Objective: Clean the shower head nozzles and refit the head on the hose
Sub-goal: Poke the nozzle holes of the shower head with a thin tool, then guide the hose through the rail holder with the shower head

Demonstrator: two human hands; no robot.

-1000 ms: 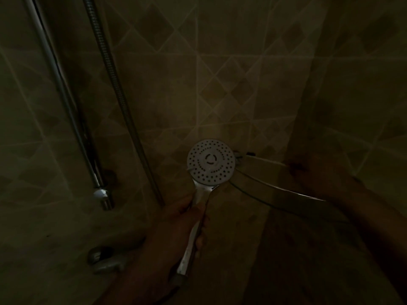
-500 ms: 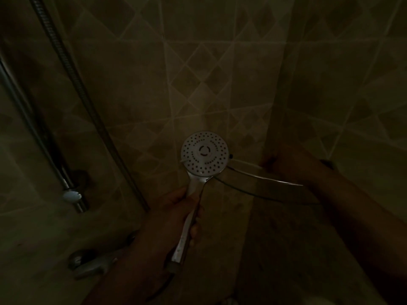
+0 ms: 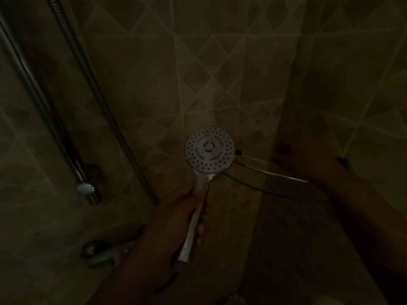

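Left hand (image 3: pixel 176 219) wrapped round chrome handle of shower head (image 3: pixel 209 149), fingers curled, holding it upright at centre. Round white face turned toward camera, rings of dark nozzle holes, small central ring. Right hand (image 3: pixel 293 159) reaches over glass corner shelf (image 3: pixel 271 183) at right; too dark to tell its grip. Metal hose (image 3: pixel 92 84) and slide rail (image 3: pixel 44 111) hang along tiled wall (image 3: pixel 220 62) at left; tap (image 3: pixel 103 254) below.
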